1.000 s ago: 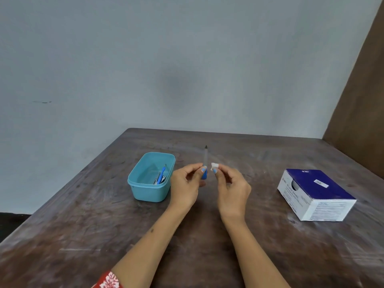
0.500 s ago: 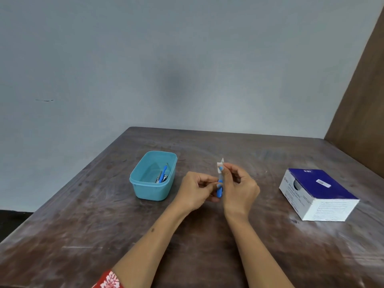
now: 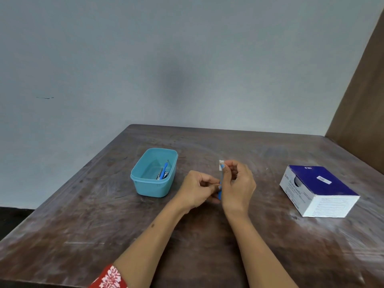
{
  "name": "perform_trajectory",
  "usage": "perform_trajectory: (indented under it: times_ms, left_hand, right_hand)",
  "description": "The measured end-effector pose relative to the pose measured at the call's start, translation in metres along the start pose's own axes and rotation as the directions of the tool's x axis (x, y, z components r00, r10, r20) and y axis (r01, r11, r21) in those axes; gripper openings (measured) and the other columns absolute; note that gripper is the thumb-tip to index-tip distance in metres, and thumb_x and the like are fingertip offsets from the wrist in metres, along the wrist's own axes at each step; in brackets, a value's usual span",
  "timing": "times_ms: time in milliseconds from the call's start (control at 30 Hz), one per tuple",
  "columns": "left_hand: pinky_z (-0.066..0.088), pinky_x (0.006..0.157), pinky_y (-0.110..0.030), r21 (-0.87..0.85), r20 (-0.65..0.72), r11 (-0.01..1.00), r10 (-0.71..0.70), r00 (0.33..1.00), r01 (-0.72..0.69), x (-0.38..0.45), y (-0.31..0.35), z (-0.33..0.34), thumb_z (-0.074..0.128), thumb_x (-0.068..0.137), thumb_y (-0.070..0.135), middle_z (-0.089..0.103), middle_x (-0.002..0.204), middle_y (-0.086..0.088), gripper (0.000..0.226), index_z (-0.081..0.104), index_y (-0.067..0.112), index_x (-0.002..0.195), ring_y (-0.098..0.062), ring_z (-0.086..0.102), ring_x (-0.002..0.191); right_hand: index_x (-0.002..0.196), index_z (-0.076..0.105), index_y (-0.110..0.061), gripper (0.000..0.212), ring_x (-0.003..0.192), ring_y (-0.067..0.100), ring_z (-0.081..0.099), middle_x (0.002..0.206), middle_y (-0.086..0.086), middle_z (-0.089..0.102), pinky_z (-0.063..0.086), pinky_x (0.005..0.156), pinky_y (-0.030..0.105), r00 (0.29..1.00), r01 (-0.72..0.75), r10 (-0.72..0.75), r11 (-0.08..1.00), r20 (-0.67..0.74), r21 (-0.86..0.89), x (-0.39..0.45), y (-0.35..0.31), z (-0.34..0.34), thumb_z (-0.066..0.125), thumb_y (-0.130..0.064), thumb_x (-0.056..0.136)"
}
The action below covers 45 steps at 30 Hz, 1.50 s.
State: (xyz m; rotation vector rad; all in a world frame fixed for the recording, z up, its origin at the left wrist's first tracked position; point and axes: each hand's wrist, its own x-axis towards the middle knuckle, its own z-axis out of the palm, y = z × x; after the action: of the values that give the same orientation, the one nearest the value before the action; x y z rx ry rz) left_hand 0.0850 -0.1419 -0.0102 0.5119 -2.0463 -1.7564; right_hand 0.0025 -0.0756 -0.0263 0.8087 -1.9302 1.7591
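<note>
Head view: fingers of the left hand (image 3: 197,188) pinch the tool (image 3: 219,192) at its blue lower end; the right hand (image 3: 239,183) pinches a swab (image 3: 221,164) round its top, just above, over the worktop (image 3: 83,204).

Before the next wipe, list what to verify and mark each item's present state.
1. Left hand grips the blue-handled tool near its lower end: ok.
2. Right hand pinches the white swab at the tool's upper end: ok.
3. Tool tip fully covered by the swab: cannot tell, fingers hide it.
4. Teal tub open beside the left hand, other tools inside: ok.
5. Box on the table, apart from both hands: ok.
</note>
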Motion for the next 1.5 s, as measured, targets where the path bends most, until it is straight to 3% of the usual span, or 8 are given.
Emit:
perform_trajectory:
  times_ms: [133, 533, 633, 733, 833, 933, 1167, 1500]
  left_hand:
    - [0.059, 0.063, -0.025, 0.055, 0.123, 0.997, -0.057, 0.991, 0.051, -0.003, 0.001, 0.002, 0.054, 0.088, -0.005, 0.067, 0.075, -0.012, 0.017, 0.066, -0.009, 0.101, -0.015, 0.068, 0.064]
    - [0.06, 0.069, -0.034, 0.05, -0.1, 0.999, 0.011, 0.995, -0.006, 0.004, -0.005, 0.004, 0.062, 0.086, 0.002, 0.069, 0.092, -0.022, 0.02, 0.067, -0.006, 0.103, -0.023, 0.068, 0.078]
    - [0.06, 0.07, -0.034, 0.032, -0.182, 0.999, 0.024, 0.983, -0.019, 0.005, -0.005, 0.002, 0.062, 0.086, 0.004, 0.07, 0.094, -0.021, 0.021, 0.067, -0.004, 0.104, -0.026, 0.07, 0.08]
    - [0.059, 0.066, -0.026, 0.013, -0.227, 0.998, 0.056, 0.972, -0.055, 0.003, -0.003, 0.001, 0.061, 0.086, 0.003, 0.071, 0.094, -0.017, 0.019, 0.069, -0.001, 0.104, -0.023, 0.07, 0.083]
    - [0.059, 0.065, -0.027, 0.01, -0.185, 0.998, 0.068, 0.98, -0.067, 0.003, -0.003, 0.0, 0.058, 0.087, 0.0, 0.071, 0.093, -0.017, 0.019, 0.069, -0.001, 0.103, -0.024, 0.07, 0.082]
    - [0.059, 0.071, -0.036, 0.001, -0.095, 0.999, 0.043, 0.995, -0.043, 0.003, -0.003, -0.003, 0.059, 0.088, 0.002, 0.072, 0.088, -0.014, 0.016, 0.07, 0.003, 0.099, -0.021, 0.07, 0.078]
    - [0.057, 0.064, -0.025, -0.033, -0.014, 0.999, 0.007, 1.0, -0.007, 0.002, 0.004, -0.009, 0.061, 0.087, 0.004, 0.071, 0.091, -0.014, 0.019, 0.069, 0.0, 0.103, -0.014, 0.069, 0.075]
    - [0.057, 0.061, -0.022, 0.057, 0.015, 0.998, 0.01, 1.0, -0.011, -0.003, 0.009, -0.011, 0.063, 0.085, 0.005, 0.07, 0.088, -0.018, 0.019, 0.068, -0.002, 0.102, -0.014, 0.069, 0.07]
  right_hand:
    - [0.086, 0.064, -0.016, 0.008, 0.078, 0.022, 0.06, 0.081, -0.003, 0.063, 0.05, 0.069, 0.043, 0.997, -0.071, 0.072, 0.996, -0.021, 0.047, 0.002, 0.0, -0.001, 0.062, -0.009, 0.087]
    - [0.095, 0.058, -0.016, 0.004, 0.086, 0.021, 0.059, 0.09, 0.001, 0.063, 0.05, 0.072, 0.038, 0.973, -0.178, 0.194, 0.975, -0.126, 0.131, 0.003, -0.003, -0.001, 0.056, -0.017, 0.091]
    - [0.093, 0.059, -0.021, 0.006, 0.084, 0.014, 0.06, 0.091, 0.0, 0.066, 0.047, 0.067, 0.021, 0.975, -0.21, 0.219, 0.964, -0.043, 0.163, 0.001, -0.008, -0.003, 0.058, -0.016, 0.091]
    - [0.086, 0.062, -0.023, 0.009, 0.073, 0.002, 0.062, 0.08, -0.006, 0.066, 0.048, 0.066, 0.016, 0.979, -0.191, 0.179, 0.972, 0.092, 0.14, -0.002, -0.011, -0.003, 0.061, -0.015, 0.089]
    - [0.085, 0.063, -0.022, 0.009, 0.062, -0.005, 0.061, 0.074, -0.014, 0.065, 0.045, 0.057, 0.008, 0.963, -0.236, 0.207, 0.956, 0.173, 0.173, -0.003, -0.013, -0.004, 0.066, -0.013, 0.086]
    - [0.09, 0.063, -0.022, 0.011, 0.054, 0.003, 0.061, 0.072, -0.01, 0.067, 0.049, 0.056, 0.017, 0.96, -0.263, 0.232, 0.94, 0.157, 0.217, -0.003, -0.014, -0.005, 0.067, -0.014, 0.085]
    - [0.114, 0.047, -0.022, 0.038, 0.054, -0.002, 0.06, 0.069, -0.007, 0.068, 0.041, 0.056, 0.005, 0.969, -0.244, 0.221, 0.921, 0.109, 0.304, -0.002, -0.025, -0.008, 0.069, -0.015, 0.084]
    - [0.108, 0.043, -0.025, 0.039, 0.045, 0.0, 0.059, 0.067, -0.005, 0.068, 0.045, 0.054, 0.01, 0.95, -0.309, 0.3, 0.876, 0.084, 0.37, 0.002, -0.027, -0.01, 0.069, -0.01, 0.083]
